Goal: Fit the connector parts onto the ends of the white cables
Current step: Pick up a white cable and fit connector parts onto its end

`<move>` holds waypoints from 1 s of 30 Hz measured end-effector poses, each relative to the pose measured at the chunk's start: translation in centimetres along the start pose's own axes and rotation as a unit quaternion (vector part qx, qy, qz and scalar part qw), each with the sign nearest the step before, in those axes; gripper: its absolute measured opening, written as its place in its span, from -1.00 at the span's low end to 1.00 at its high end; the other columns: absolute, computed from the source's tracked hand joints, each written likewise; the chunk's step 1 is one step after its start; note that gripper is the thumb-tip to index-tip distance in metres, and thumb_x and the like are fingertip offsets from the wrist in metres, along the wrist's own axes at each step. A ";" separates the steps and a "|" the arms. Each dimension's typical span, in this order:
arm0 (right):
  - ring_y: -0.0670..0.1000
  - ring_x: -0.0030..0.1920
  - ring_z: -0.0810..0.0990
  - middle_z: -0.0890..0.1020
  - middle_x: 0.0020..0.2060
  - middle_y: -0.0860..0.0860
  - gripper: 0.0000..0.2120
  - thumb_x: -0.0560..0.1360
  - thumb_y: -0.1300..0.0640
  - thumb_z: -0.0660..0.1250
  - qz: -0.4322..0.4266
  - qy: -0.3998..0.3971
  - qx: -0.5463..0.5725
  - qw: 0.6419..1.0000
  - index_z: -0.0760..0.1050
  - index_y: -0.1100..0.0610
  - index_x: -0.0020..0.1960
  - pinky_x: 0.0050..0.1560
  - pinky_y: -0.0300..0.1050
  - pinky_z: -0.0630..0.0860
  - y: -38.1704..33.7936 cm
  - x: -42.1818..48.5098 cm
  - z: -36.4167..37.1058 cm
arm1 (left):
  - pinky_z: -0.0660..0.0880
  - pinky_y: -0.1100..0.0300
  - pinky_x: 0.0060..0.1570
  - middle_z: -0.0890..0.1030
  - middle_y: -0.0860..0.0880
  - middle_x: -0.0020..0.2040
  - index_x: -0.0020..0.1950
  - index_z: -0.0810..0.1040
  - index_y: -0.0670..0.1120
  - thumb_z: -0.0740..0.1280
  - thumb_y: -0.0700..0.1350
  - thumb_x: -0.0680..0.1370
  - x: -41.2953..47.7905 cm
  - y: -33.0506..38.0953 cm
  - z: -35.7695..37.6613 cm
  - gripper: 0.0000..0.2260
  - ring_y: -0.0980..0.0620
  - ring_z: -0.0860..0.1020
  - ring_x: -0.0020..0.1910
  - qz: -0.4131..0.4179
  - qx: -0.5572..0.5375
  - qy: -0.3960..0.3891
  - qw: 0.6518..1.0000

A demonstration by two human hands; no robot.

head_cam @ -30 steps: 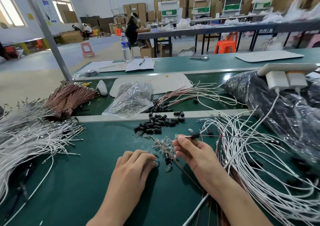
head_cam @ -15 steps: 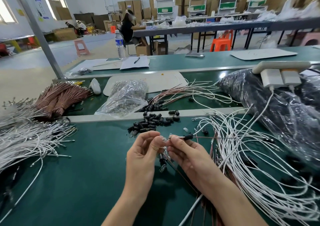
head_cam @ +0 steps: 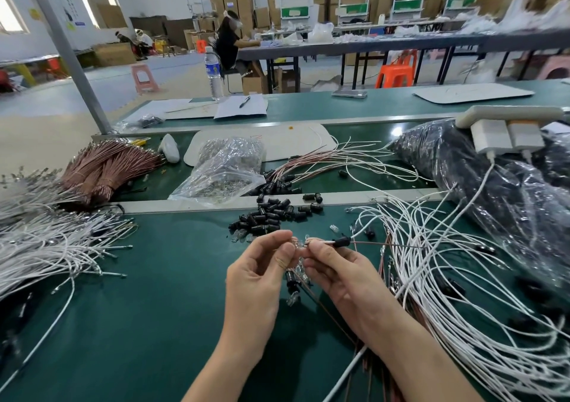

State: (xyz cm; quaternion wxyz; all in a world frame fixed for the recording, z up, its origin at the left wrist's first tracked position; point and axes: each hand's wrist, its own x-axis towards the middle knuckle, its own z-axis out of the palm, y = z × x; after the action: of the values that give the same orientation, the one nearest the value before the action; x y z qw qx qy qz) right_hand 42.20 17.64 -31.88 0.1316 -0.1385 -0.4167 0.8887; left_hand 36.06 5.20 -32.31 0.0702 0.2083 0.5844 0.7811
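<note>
**Entry: cable-end assembly, mating step.**

- Left hand: the thumb and forefinger are pinching a small clear plastic connector part, holding it above the dark green bench top. The part is tiny and half hidden, so which way it is facing cannot be told.
- Right hand: the fingertips are clamping the end of a thin white cable. Its tip is pointing left at the clear part, either touching it or just short of it; which cannot be told.
- Black cylindrical sleeve: it is sitting on that cable, just beside the right fingertips.
- Stock: a heap of loose black sleeves is lying just beyond the hands. A tangle of loose white cables is spreading over the bench to the right.

**Step, as judged:** the person is bringing the part and the cable tip together, and the fit does not look seated yet.

**Next move, as judged:** it is calling for the tip to be lined up with the part's opening and pushed straight in. The right pinch should be kept close to the tip so the thin cable is not buckling. The sleeve probably slides up afterwards.
</note>
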 end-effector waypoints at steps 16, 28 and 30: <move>-0.07 -0.19 0.69 0.74 -0.14 0.13 -0.79 0.28 0.06 0.54 -0.015 -0.001 -0.021 1.000 0.75 0.13 -0.15 -0.15 -0.27 0.61 -0.1 -0.2 0.0 | 0.60 0.28 -0.04 0.74 -0.04 -0.07 0.04 0.68 -0.04 0.43 -0.13 0.50 -0.1 0.1 0.0 -0.87 -0.02 0.72 -0.08 0.008 0.019 -0.004 1.000; -0.05 -0.18 0.69 0.73 -0.12 0.15 -0.73 0.25 0.03 0.56 -0.025 0.007 -0.030 0.999 0.74 0.14 -0.11 -0.13 -0.25 0.61 0.2 0.0 -0.1 | 0.60 0.25 0.00 0.74 -0.09 -0.08 0.06 0.68 -0.09 0.43 -0.15 0.52 -0.2 0.3 -0.2 -0.87 -0.05 0.72 -0.03 0.007 0.018 -0.015 1.000; -0.05 -0.18 0.69 0.73 -0.12 0.15 -0.72 0.24 0.03 0.57 -0.025 0.008 -0.029 0.999 0.75 0.14 -0.11 -0.13 -0.25 0.61 0.2 0.0 -0.2 | 0.60 0.27 0.00 0.74 -0.09 -0.08 0.05 0.68 -0.07 0.43 -0.14 0.51 -0.2 0.3 -0.2 -0.87 -0.05 0.72 -0.03 0.008 0.020 -0.016 1.000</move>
State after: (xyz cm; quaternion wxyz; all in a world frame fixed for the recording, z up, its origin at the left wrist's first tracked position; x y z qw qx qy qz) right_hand 42.25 17.64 -32.15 0.1526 -0.1388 -0.4442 0.8719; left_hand 36.20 4.86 -32.12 0.0687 0.2267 0.5967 0.7667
